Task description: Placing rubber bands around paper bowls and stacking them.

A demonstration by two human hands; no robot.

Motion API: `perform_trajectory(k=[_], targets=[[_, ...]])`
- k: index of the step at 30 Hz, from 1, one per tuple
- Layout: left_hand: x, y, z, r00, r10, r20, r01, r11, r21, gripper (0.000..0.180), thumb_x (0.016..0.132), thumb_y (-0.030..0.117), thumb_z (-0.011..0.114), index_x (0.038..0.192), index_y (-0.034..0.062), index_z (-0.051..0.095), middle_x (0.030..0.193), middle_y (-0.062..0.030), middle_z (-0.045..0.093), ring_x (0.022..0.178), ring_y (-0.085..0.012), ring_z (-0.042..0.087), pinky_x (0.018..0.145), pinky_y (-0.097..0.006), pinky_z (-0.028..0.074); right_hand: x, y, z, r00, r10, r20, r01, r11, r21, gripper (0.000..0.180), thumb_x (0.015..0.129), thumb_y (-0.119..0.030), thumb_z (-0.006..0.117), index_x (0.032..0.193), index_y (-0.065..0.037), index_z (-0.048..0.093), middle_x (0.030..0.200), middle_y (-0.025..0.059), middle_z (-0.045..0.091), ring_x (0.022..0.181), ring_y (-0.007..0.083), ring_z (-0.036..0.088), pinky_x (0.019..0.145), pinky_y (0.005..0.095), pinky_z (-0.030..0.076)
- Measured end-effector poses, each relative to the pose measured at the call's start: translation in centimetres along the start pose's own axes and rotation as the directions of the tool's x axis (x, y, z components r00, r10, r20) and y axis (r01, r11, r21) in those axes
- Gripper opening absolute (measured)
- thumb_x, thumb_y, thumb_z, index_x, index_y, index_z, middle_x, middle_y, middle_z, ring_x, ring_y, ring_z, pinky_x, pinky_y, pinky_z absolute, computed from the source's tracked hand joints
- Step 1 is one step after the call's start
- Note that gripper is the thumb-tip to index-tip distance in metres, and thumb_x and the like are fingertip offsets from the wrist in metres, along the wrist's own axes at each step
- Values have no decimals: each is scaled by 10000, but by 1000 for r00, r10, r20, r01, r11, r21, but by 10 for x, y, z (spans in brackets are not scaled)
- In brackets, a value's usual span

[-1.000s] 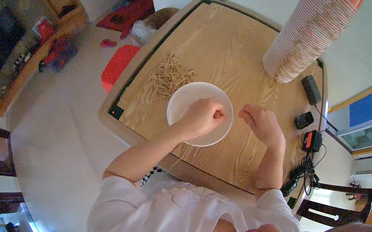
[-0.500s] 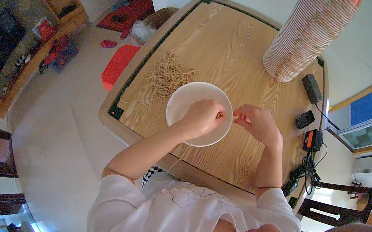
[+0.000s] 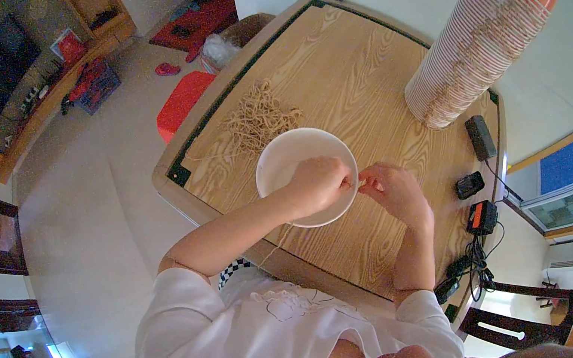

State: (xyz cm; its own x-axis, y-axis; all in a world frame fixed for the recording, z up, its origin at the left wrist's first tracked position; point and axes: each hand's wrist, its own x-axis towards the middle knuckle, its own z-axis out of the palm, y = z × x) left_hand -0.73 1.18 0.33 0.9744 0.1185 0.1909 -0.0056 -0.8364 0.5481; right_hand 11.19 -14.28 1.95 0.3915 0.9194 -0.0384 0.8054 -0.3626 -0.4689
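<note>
A white bowl [image 3: 282,158] stands on the wooden table [image 3: 360,75] in front of me. My left hand [image 3: 316,185] hovers over the bowl's near right part with its fingers curled shut. My right hand [image 3: 396,191] is just right of the bowl, fingertips meeting those of the left. Both seem to pinch a thin tan strand [image 3: 367,170] at the bowl's rim. A loose pile of tan strands [image 3: 257,115] lies on the table just beyond the bowl.
A tall leaning stack of paper cups [image 3: 482,32] lies at the table's far right. Black chargers [image 3: 480,136] and cables [image 3: 477,253] sit along the right edge. A red stool [image 3: 181,104] stands on the floor to the left, a dark chair [image 3: 521,310] at lower right.
My right hand has moved left to meet my left hand at the bowl's rim. My left hand has stayed over the bowl.
</note>
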Motion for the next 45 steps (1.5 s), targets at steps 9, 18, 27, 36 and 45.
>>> perform_trajectory(k=[9, 18, 27, 36, 45], targets=[[-6, -9, 0, 999, -32, -3, 31, 993, -110, 100, 718, 142, 623, 723, 45, 649, 673, -161, 625, 656, -335, 628, 588, -429, 482, -5, -7, -6, 993, 6, -116, 7, 994, 109, 230, 726, -98, 707, 942, -48, 649, 813, 101, 625, 759, 222, 623, 681, 320, 500], [2, 1, -40, 937, -145, 317, 341, 573, -745, 173, 845, 236, 638, 924, 84, 661, 627, 46, 543, 538, -47, 477, 464, -220, 367, -3, -32, -14, 843, -270, -466, 401, 892, 208, 275, 655, -13, 750, 912, -25, 653, 889, 101, 647, 819, 240, 630, 708, 314, 504], [0, -9, -25, 964, -184, 194, 262, 500, -825, 126, 842, 144, 641, 930, 55, 645, 778, 16, 614, 680, -58, 556, 581, -206, 441, -1, -24, -10, 820, -231, -524, 391, 894, 218, 110, 750, -11, 674, 856, -22, 647, 826, 109, 635, 747, 257, 628, 641, 325, 505], [2, -9, -21, 991, -126, 44, 124, 739, -662, 123, 808, 131, 659, 887, 37, 650, 840, -44, 656, 784, -112, 604, 719, -260, 477, 3, -21, -10, 868, -261, -422, 324, 942, 85, 74, 836, -57, 589, 856, 11, 566, 783, 135, 580, 742, 300, 579, 656, 331, 456], [-4, -10, -6, 996, -76, 53, 85, 978, -191, 103, 739, 161, 629, 772, 70, 664, 719, -115, 651, 683, -295, 631, 643, -400, 486, -1, 11, -3, 992, -113, -64, 115, 993, 18, 150, 819, -137, 619, 941, -49, 610, 824, 132, 613, 736, 271, 607, 655, 372, 483]])
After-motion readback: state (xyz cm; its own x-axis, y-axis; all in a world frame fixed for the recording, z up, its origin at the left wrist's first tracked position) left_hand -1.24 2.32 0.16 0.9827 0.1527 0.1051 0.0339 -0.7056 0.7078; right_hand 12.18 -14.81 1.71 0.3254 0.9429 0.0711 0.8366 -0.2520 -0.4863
